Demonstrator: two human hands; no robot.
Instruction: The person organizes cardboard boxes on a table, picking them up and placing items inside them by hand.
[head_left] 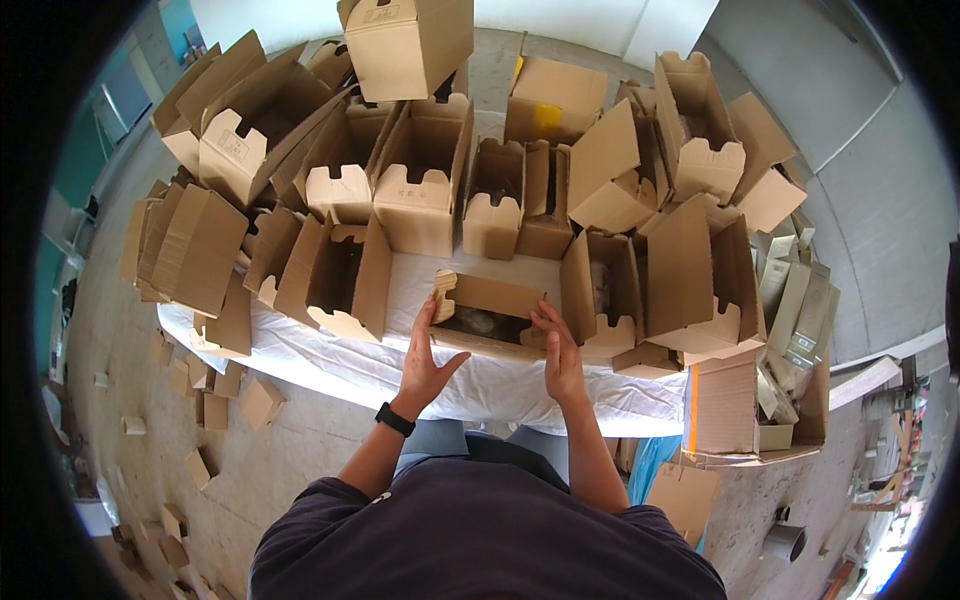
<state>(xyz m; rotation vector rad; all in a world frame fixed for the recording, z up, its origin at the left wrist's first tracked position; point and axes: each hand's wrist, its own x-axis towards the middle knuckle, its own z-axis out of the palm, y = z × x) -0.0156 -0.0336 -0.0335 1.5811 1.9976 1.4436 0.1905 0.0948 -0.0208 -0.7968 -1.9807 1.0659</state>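
A small open cardboard box (500, 296) lies crosswise on the white cloth in front of me. Down inside it sits something pale and glossy, perhaps wrapped in clear plastic (478, 320); its kind I cannot make out. My left hand (424, 362) presses its fingers against the box's left end, beside a notched flap, with the thumb stretched away. At the opposite end, my right hand (560, 352) has its fingers bent over the corner. The box is held between both hands.
Open cardboard boxes (425, 205) crowd the cloth-covered table (400, 375) on the left, right and far side. One tall box (410, 45) rises at the back. A large carton (722, 405) of long pale boxes stands at the right. Small boxes (262, 402) litter the left floor.
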